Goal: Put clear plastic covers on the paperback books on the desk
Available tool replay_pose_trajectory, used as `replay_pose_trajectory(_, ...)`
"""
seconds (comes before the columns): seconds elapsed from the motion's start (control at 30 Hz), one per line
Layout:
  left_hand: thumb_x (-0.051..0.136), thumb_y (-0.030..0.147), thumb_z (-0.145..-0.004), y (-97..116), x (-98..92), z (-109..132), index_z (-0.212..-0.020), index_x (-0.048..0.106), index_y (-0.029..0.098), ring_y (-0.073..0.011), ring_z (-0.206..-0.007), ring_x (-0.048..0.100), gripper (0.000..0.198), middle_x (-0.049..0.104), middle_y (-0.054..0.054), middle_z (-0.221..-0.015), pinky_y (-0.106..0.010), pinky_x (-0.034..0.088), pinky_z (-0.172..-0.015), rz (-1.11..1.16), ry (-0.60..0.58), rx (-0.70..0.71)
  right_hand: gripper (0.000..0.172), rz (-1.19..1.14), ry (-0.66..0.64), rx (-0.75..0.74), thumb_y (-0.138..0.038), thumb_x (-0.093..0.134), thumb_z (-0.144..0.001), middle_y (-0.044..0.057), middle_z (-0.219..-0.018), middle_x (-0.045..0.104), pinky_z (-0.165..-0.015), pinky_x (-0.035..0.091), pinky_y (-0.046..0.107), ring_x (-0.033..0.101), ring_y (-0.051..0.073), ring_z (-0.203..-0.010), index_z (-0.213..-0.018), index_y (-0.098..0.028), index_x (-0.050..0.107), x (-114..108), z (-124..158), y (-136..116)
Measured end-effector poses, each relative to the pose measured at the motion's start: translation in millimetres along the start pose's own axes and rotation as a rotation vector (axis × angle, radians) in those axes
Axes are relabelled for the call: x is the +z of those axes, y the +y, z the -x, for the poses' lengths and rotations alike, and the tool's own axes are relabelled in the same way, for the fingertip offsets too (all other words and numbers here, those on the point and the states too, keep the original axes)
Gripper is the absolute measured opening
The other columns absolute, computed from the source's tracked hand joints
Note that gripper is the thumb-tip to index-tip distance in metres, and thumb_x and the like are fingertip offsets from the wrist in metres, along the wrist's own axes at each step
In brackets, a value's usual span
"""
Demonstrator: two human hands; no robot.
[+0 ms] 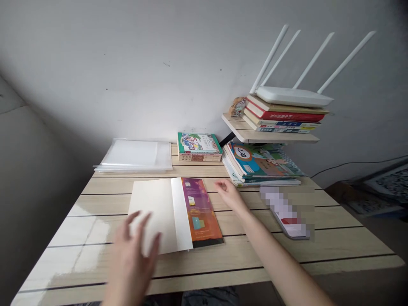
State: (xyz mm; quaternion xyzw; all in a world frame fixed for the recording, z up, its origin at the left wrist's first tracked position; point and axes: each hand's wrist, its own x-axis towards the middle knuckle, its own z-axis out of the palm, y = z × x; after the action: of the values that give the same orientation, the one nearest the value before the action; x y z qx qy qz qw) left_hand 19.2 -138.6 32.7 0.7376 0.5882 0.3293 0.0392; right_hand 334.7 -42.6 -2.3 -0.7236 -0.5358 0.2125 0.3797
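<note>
An opened book [152, 216] lies on the table in front of me, showing blank cream paper on its left. At its right is a glossy purple and orange flap [200, 214] with small printed pictures, joined by a narrow white strip. My left hand [134, 246] hovers at the lower left of the book, fingers spread and a little blurred, holding nothing visible. Just right of the flap's upper part is my right hand [227, 193], its fingers curled together, apart from the book. Nothing shows between those fingers.
Clear plastic sleeves [134, 155] lie at the back left. Small books [199, 146] are stacked by the wall, beside larger textbooks [264, 163]. Above, a low shelf [251, 135] bears books [287, 114] and a white router [295, 96]. A partly pixelated flat object [283, 212] lies right.
</note>
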Motion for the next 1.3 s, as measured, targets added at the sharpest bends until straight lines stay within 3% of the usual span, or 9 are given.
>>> replay_pose_trajectory(0.1,0.050,0.066,-0.072,-55,-24.2,-2,-0.122,0.049,0.012,-0.0319,-0.088,0.063,0.073,0.055,-0.018,-0.106,-0.048,0.055,-0.068,0.096,-0.131,-0.460,0.033,-0.143,-0.051,0.078,-0.051,0.056,-0.074,0.010,-0.092,0.068,-0.060,0.053,0.034,0.066,0.021,-0.072,-0.087,-0.020,0.059,-14,46,7)
replay_pose_trajectory(0.17,0.053,0.072,-0.061,-71,-24.1,2,-0.123,0.046,0.010,-0.0296,-0.079,0.064,0.088,0.056,-0.017,-0.103,-0.046,0.056,-0.064,0.230,-0.245,-0.595,0.035,-0.265,-0.068,0.174,-0.053,0.059,-0.071,0.010,-0.094,0.069,-0.056,0.054,0.033,0.066,0.021,-0.071,-0.088,-0.022,0.061,-17,73,8)
replay_pose_trajectory(0.47,0.056,0.068,-0.056,-38,-0.9,-10,-0.132,0.036,-0.001,-0.0293,-0.077,0.063,0.105,0.058,-0.017,-0.098,-0.047,0.052,-0.075,0.238,-0.321,-0.690,0.041,-0.318,-0.006,0.168,-0.048,0.065,-0.071,0.011,-0.114,0.064,-0.059,0.057,0.037,0.066,0.027,-0.090,-0.104,-0.025,0.058,9,116,-12)
replay_pose_trajectory(0.53,0.054,0.066,-0.059,-33,2.1,-10,-0.131,0.037,-0.002,-0.0320,-0.084,0.062,0.100,0.059,-0.015,-0.093,-0.048,0.050,-0.079,0.225,-0.344,-0.640,0.051,-0.404,0.088,0.181,-0.047,0.068,-0.069,0.013,-0.117,0.061,-0.058,0.057,0.037,0.066,0.027,-0.088,-0.113,-0.025,0.053,11,119,-17)
replay_pose_trajectory(0.67,0.049,0.058,-0.069,-30,8.6,1,-0.129,0.042,0.000,-0.0352,-0.093,0.060,0.084,0.055,-0.021,-0.102,-0.049,0.047,-0.084,0.077,-0.287,-0.485,0.062,-0.694,0.368,0.132,-0.041,0.068,-0.074,0.012,-0.118,0.061,-0.081,0.055,0.040,0.066,0.024,-0.096,-0.128,-0.027,0.040,16,134,-30)
replay_pose_trajectory(0.83,0.048,0.053,-0.076,-36,7.9,13,-0.133,0.039,0.003,-0.0310,-0.094,0.061,0.076,0.057,-0.016,-0.099,-0.044,0.049,-0.085,0.058,-0.309,-0.429,0.061,-0.659,0.049,-0.058,-0.041,0.065,-0.078,0.012,-0.119,0.063,-0.092,0.051,0.043,0.062,0.028,-0.108,-0.133,-0.026,0.043,45,161,-53)
replay_pose_trajectory(0.93,0.055,0.050,-0.075,-36,10.8,21,-0.136,0.035,0.001,-0.0308,-0.094,0.061,0.080,0.059,-0.016,-0.100,-0.044,0.050,-0.084,0.005,-0.277,-0.349,0.055,-0.402,0.052,-0.176,-0.036,0.058,-0.084,0.012,-0.124,0.062,-0.094,0.051,0.042,0.060,0.028,-0.112,-0.136,-0.026,0.044,63,167,-64)
replay_pose_trajectory(1.1,0.064,0.031,-0.077,-28,18.4,31,-0.137,0.040,0.015,-0.0365,-0.113,0.052,0.067,0.047,-0.022,-0.133,-0.049,0.048,-0.085,-0.327,-0.107,0.081,0.052,-0.015,0.055,-0.646,-0.016,0.046,-0.088,0.012,-0.134,0.055,-0.099,0.048,0.045,0.050,0.027,-0.125,-0.140,-0.021,0.040,76,165,-75)
replay_pose_trajectory(1.3,0.061,0.021,-0.080,-30,7.4,12,-0.126,0.058,0.018,-0.0392,-0.108,0.057,0.046,0.059,-0.021,-0.123,-0.048,0.053,-0.078,-0.583,-0.261,0.504,0.059,0.283,0.011,-0.779,-0.008,0.046,-0.083,0.010,-0.140,0.049,-0.099,0.048,0.050,0.043,0.031,-0.130,-0.141,-0.019,0.041,80,166,-82)
